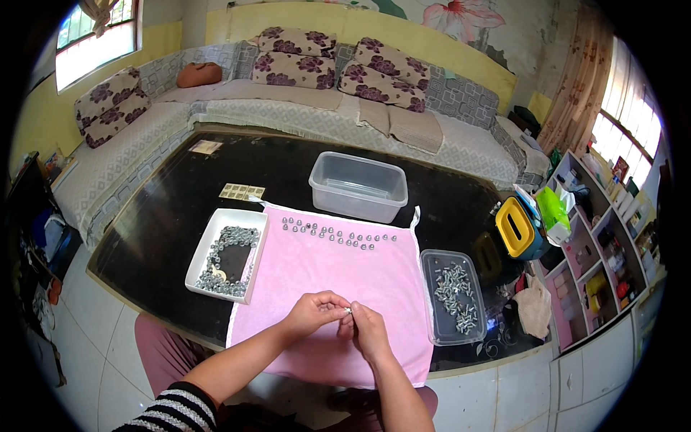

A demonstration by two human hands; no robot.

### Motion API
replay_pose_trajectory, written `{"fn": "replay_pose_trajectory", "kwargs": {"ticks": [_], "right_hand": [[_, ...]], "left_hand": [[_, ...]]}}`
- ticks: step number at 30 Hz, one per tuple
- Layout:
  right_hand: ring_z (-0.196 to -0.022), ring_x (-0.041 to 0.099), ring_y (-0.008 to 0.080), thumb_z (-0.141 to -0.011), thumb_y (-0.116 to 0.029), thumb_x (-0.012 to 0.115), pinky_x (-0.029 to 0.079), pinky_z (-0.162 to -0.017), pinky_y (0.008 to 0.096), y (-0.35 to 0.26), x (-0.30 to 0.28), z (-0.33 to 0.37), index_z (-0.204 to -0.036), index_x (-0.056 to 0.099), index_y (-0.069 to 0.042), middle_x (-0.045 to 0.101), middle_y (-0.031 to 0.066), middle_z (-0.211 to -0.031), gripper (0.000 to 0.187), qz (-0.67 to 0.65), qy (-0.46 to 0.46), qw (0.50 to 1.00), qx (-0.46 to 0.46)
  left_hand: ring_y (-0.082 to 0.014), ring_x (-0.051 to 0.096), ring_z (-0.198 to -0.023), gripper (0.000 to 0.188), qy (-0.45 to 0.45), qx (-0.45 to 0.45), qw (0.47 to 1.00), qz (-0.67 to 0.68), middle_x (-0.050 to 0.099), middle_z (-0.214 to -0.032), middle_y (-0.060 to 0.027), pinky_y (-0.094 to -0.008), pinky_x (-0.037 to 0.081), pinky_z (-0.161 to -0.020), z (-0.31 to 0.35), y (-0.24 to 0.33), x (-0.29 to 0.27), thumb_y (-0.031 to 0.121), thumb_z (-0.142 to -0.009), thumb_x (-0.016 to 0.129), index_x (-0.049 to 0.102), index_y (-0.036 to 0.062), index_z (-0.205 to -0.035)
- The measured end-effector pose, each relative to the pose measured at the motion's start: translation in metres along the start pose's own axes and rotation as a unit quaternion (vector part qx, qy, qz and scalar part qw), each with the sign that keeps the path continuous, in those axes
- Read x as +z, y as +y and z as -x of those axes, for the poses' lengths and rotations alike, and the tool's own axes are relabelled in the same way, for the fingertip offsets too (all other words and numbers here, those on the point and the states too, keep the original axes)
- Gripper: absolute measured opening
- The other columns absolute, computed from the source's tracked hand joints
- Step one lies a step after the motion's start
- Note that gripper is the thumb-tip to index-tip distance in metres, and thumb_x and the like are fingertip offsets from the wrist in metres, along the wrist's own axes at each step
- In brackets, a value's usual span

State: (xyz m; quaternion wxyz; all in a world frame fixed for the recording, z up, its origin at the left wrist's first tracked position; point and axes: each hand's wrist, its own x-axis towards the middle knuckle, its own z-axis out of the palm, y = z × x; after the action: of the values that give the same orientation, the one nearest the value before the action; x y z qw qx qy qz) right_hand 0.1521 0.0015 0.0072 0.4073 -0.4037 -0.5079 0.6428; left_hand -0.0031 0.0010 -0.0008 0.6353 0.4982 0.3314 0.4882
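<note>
My left hand (317, 315) and my right hand (366, 330) meet over the near part of a pink cloth (317, 263). Their fingertips pinch a small metal bolt (348, 310), mostly covered by the fingers; whether a nut is on it is too small to tell. Two uneven rows of small silvery fasteners (340, 234) stand along the cloth's far side. To the left, a white box (249, 276) contains many metal nuts (229, 288) and a small pale piece. A clear shallow plastic tray (432, 315) on the right holds a heap of loose bolts (456, 288).
Beyond the cloth, a clear plastic tub (358, 204) stands on the black table (158, 216). A flat patterned card (242, 191) lies near the white box. A yellow-topped container (512, 227) is at the table's right, beside a shelf unit (576, 252). A sofa (288, 108) lines the far side.
</note>
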Motion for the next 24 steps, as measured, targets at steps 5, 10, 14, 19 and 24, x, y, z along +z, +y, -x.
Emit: {"fn": "replay_pose_trajectory", "kwargs": {"ticks": [5,10,14,19,24], "right_hand": [[-0.05,0.047,0.011,-0.092,-0.029,0.037,0.039,-0.05,0.0216,0.002,0.004,0.001,-0.074,0.054,-0.001,0.055,0.0073,-0.06,0.038,0.028,0.014,0.999,-0.015],[-0.049,0.045,0.0076,-0.091,-0.037,0.038,0.036,-0.048,0.0205,-0.004,0.006,0.003,-0.066,0.055,-0.004,0.053,0.0037,-0.053,0.044,-0.057,0.024,0.998,0.019],[-0.049,0.047,0.0091,-0.091,-0.036,0.038,0.036,-0.047,0.0221,-0.002,-0.006,0.003,-0.062,0.055,-0.005,0.052,0.0039,-0.051,0.046,0.053,-0.004,0.998,0.038],[-0.052,0.054,0.0155,-0.088,-0.03,0.044,0.043,-0.051,0.0289,-0.018,-0.01,0.014,-0.066,0.057,-0.003,0.054,0.0074,-0.053,0.037,0.138,0.067,0.988,-0.006],[-0.06,0.059,0.0232,-0.08,-0.014,0.056,0.046,-0.057,0.0326,-0.035,-0.056,0.036,-0.073,0.059,-0.002,0.06,0.013,-0.067,0.014,0.352,0.228,0.872,-0.255]], "left_hand": [[-0.0105,0.057,-0.079,0.014,-0.001,-0.002,1.0,-0.01,0.06,-0.085,-0.0065,-0.0237,0.047,-0.073,-0.001,-0.002,-0.002,0.004,-0.082,0.057,0.056,-0.0026,-0.095],[-0.0103,0.057,-0.078,0.016,0.011,-0.005,1.0,-0.017,0.061,-0.085,-0.0063,-0.0238,0.047,-0.072,-0.001,-0.002,0.001,0.006,-0.081,0.058,0.056,-0.002,-0.095],[-0.0087,0.057,-0.078,0.016,0.001,-0.01,0.999,-0.05,0.061,-0.083,-0.0046,-0.023,0.047,-0.072,0.001,-0.001,0.002,0.008,-0.081,0.06,0.058,-0.0005,-0.095],[-0.0053,0.054,-0.072,0.012,0.015,-0.004,0.995,-0.098,0.059,-0.078,-0.001,-0.0185,0.044,-0.064,-0.009,-0.004,0.005,0.005,-0.079,0.061,0.06,0.0005,-0.09],[-0.0074,0.052,-0.064,0.011,0.043,0.086,0.94,-0.328,0.059,-0.074,-0.0024,-0.0202,0.043,-0.061,-0.058,0.023,0.006,0.011,-0.075,0.066,0.064,0.0021,-0.081]]}}
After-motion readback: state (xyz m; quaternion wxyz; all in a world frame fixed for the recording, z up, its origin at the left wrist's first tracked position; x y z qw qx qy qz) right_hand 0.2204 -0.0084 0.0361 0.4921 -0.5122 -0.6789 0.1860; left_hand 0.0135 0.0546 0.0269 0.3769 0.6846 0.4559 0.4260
